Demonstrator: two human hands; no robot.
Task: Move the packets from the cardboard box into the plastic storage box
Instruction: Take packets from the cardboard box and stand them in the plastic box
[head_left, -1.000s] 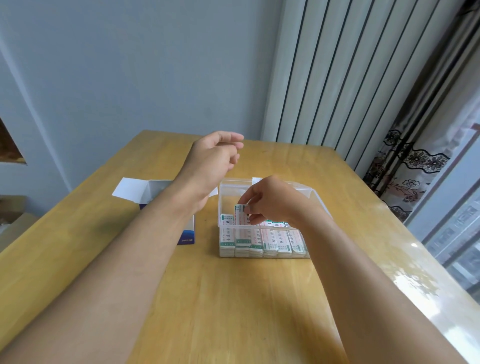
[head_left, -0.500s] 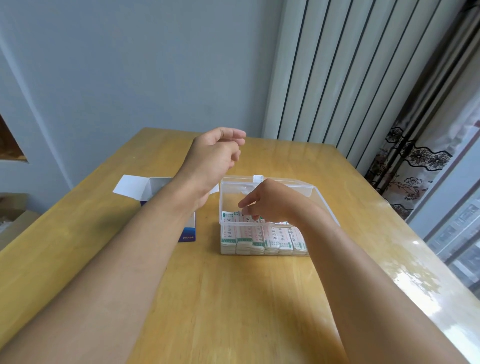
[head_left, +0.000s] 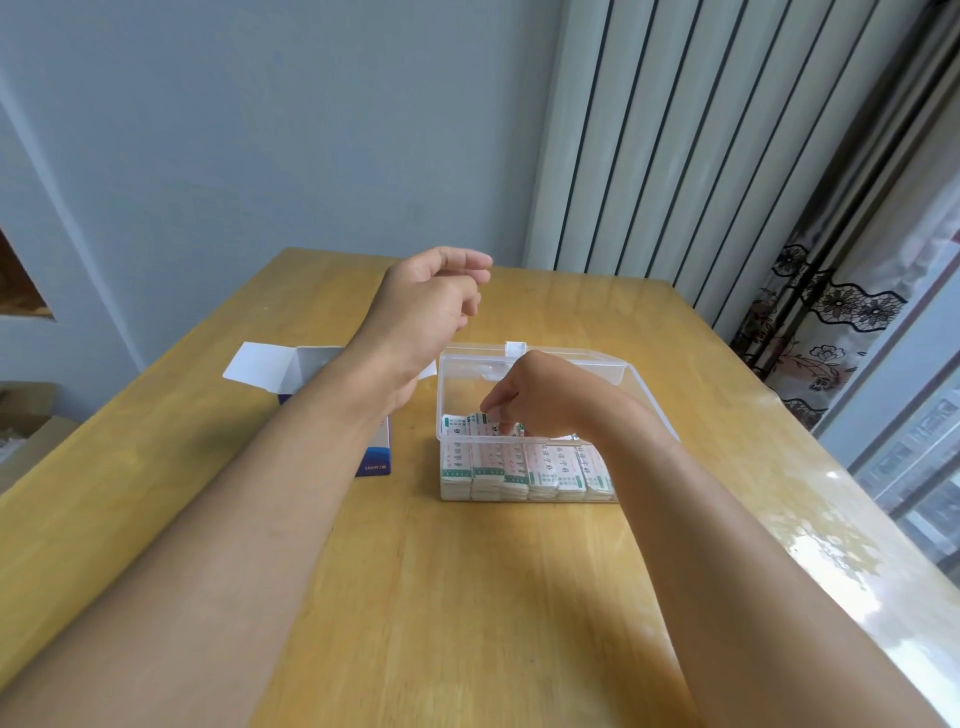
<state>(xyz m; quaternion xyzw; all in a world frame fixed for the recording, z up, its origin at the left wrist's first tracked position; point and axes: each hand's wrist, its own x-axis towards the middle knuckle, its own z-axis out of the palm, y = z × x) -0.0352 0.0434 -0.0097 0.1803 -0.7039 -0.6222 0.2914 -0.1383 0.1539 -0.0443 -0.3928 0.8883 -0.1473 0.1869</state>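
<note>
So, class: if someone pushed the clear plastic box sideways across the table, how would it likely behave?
The plastic box would probably slide rather than tip: it sits low and wide on the glossy table. Rows of packets fill its front, so it is likely fairly heavy for its size. Its thin clear walls may flex slightly.

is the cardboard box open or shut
Open: the cardboard box has its white top flap folded out to the left. The left forearm hides its inside.

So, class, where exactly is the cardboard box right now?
The cardboard box stands flaps open on the table, left of the plastic storage box, partly hidden behind the left forearm.
</note>
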